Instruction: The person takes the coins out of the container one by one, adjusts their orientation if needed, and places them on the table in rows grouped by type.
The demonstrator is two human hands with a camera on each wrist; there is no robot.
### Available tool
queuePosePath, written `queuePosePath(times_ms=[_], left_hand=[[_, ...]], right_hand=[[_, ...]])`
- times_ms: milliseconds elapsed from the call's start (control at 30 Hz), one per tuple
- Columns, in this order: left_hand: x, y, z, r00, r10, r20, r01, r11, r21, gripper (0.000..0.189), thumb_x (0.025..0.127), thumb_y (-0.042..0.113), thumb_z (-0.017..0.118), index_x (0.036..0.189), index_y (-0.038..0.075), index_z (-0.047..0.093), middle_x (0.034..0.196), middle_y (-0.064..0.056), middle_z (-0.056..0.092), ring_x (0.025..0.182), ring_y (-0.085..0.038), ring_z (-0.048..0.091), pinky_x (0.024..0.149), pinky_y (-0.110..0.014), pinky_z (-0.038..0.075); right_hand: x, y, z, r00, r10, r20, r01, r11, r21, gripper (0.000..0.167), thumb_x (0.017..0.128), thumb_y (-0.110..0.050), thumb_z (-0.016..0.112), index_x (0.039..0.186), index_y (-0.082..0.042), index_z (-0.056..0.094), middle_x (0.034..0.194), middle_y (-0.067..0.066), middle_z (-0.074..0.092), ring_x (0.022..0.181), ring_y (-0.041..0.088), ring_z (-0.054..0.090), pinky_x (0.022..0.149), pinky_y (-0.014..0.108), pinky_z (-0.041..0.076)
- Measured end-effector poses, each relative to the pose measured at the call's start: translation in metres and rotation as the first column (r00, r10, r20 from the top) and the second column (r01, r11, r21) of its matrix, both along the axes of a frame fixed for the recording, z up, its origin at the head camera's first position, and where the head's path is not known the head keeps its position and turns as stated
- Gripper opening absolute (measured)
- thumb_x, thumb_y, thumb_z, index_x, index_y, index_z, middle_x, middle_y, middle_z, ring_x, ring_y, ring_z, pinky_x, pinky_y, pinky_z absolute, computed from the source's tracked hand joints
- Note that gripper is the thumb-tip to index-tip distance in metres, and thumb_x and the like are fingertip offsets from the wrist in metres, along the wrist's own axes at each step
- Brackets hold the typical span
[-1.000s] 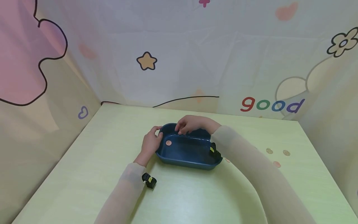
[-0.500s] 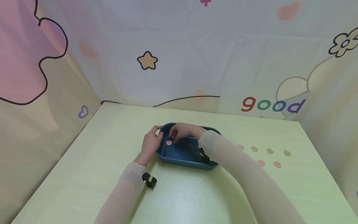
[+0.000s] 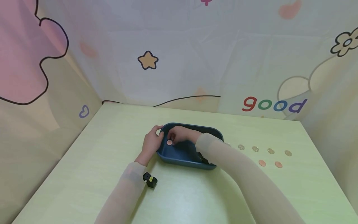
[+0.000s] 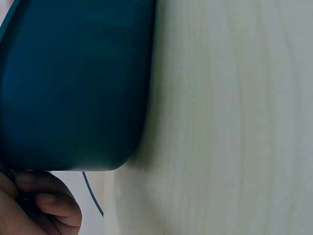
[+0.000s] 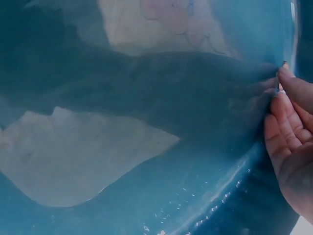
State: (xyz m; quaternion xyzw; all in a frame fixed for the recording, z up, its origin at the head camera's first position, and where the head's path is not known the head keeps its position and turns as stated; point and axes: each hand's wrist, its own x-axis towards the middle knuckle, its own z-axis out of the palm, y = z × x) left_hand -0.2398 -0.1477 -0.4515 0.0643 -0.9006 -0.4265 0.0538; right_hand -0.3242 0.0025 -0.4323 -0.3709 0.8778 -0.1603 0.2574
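Observation:
A dark blue oblong basin (image 3: 179, 161) sits on the table. At its left end my left hand (image 3: 151, 143) grips the rim, thumb on the inner side and fingers outside; some of these curled fingers (image 4: 58, 208) show in the left wrist view. My right hand (image 3: 179, 133) reaches down inside the basin near that same end. Its thumb and fingertips pinch a copper-coloured coin (image 3: 169, 142) at the basin floor. The right wrist view shows only a thin edge of the coin between the fingertips. The glossy floor (image 5: 146, 98) mirrors the hand, and bright specks line its edge.
Right of the basin, several silvery coins (image 3: 255, 149) lie in a row on the pale table (image 3: 112, 186). Two copper-coloured coins (image 3: 262, 163) lie in front of them. A printed cloth backdrop (image 3: 179, 62) stands around the table's back and sides. Small black devices sit at both wrists.
My right hand has moved left and down inside the basin to the copper-coloured coin and now pinches it. More coins on the right have come into sight. The left hand stays on the rim.

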Motion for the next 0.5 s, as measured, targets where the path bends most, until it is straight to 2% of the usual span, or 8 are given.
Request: queuePosePath(times_ms=[267, 500], left_hand=[[0.001, 0.001, 0.001, 1.000, 0.011, 0.002, -0.011, 1.000, 0.002, 0.040, 0.102, 0.018, 0.053, 0.141, 0.009, 0.060, 0.056, 0.005, 0.036, 0.051, -0.011, 0.037, 0.052, -0.025, 0.028], [0.001, 0.001, 0.001, 1.000, 0.014, 0.013, -0.014, 1.000, 0.006, 0.040, 0.102, 0.018, 0.053, 0.141, 0.009, 0.060, 0.056, 0.005, 0.037, 0.051, -0.011, 0.037, 0.053, -0.025, 0.028]], right_hand=[[0.000, -0.005, -0.008, 0.998, 0.021, -0.062, -0.022, 1.000, -0.006, 0.022, 0.098, -0.022, 0.069, 0.108, -0.003, 0.070, 0.091, 0.006, 0.065, 0.079, 0.013, 0.054, 0.073, 0.022, 0.042], [0.002, -0.007, -0.011, 0.996, 0.014, -0.084, -0.015, 1.000, -0.007, 0.018, 0.098, -0.020, 0.070, 0.104, -0.003, 0.070, 0.091, 0.007, 0.066, 0.081, 0.015, 0.055, 0.078, 0.026, 0.046]])
